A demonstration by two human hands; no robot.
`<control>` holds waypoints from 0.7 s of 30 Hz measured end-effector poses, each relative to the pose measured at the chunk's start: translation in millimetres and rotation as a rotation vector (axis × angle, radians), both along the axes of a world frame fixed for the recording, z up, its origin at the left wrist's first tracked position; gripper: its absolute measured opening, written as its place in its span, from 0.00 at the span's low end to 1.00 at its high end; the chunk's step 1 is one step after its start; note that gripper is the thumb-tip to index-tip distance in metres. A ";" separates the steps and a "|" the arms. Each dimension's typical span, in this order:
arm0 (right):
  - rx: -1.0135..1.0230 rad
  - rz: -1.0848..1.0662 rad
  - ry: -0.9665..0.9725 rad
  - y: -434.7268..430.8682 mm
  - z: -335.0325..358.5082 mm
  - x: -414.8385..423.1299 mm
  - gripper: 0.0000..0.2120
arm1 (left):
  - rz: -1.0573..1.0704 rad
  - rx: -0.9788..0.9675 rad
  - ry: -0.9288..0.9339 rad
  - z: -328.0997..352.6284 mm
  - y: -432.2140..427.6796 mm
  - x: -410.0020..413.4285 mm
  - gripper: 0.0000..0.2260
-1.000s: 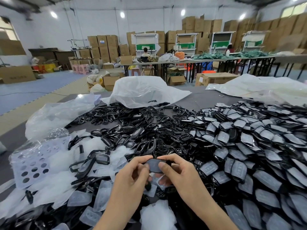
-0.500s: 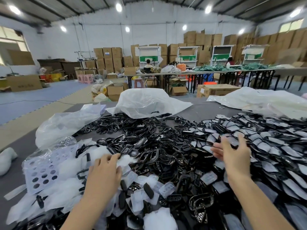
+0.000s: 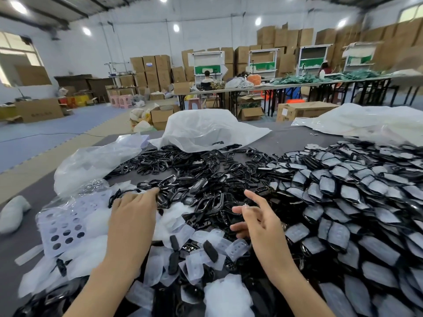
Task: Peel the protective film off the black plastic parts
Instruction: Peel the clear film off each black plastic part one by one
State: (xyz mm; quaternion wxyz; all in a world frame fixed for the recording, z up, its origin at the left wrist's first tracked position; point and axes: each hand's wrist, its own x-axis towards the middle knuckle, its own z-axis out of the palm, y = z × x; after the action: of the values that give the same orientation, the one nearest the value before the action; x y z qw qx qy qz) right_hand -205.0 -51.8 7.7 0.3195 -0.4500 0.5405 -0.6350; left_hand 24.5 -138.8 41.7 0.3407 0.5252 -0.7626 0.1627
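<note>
Well, the left hand (image 3: 134, 211) lay flat on the bare frames (image 3: 206, 177); the right hand (image 3: 263, 223) hovered apart, fingers spread, both empty. The filmed black parts (image 3: 343, 202) were heaped toward the right edge of the bench (image 3: 286, 140), nearest the right hand.

Ahead of me: white plastic bag (image 3: 206, 126) on the grey table (image 3: 283, 140); beyond, stacked cardboard boxes (image 3: 151, 69) and pink stools (image 3: 121, 100).
</note>
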 end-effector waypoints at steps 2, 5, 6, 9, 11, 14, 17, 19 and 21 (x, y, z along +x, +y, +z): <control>0.021 0.088 -0.104 -1.3 -1.4 2.9 0.19 | -0.190 0.106 0.343 5.2 16.5 -19.9 0.10; 0.008 0.217 -0.196 -1.8 -2.4 9.4 0.21 | -0.443 0.348 0.572 -3.4 38.8 -61.2 0.11; -0.014 0.229 -0.180 -1.4 -2.6 10.5 0.17 | -0.487 0.401 0.620 -7.4 44.0 -72.2 0.12; -0.031 0.163 -0.055 1.6 -4.4 7.4 0.08 | -0.556 0.532 0.781 -20.3 50.9 -89.0 0.12; 0.000 0.116 0.006 1.8 -6.7 2.5 0.07 | -0.576 0.576 0.862 -26.0 50.0 -90.7 0.11; 0.021 0.045 0.027 0.5 -10.9 -2.6 0.06 | -0.542 0.536 0.818 -35.0 44.8 -82.2 0.09; 0.010 0.014 -0.094 -1.6 -12.2 -5.6 0.05 | -0.440 0.458 0.413 -43.5 40.9 -63.9 0.10; 0.007 0.017 -0.156 -3.3 -12.7 -7.6 0.05 | -0.404 0.447 0.079 -49.3 40.5 -56.3 0.15; 0.005 0.039 -0.207 -3.8 -13.2 -8.7 0.06 | -0.377 0.491 -0.094 -52.5 40.8 -54.7 0.18</control>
State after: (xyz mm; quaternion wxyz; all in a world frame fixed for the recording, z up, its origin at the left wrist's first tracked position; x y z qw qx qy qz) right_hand -213.8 -55.6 -5.5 0.3871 -0.3917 0.4972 -0.6705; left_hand -30.2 -98.0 -10.7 0.1923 0.4330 -0.8780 -0.0683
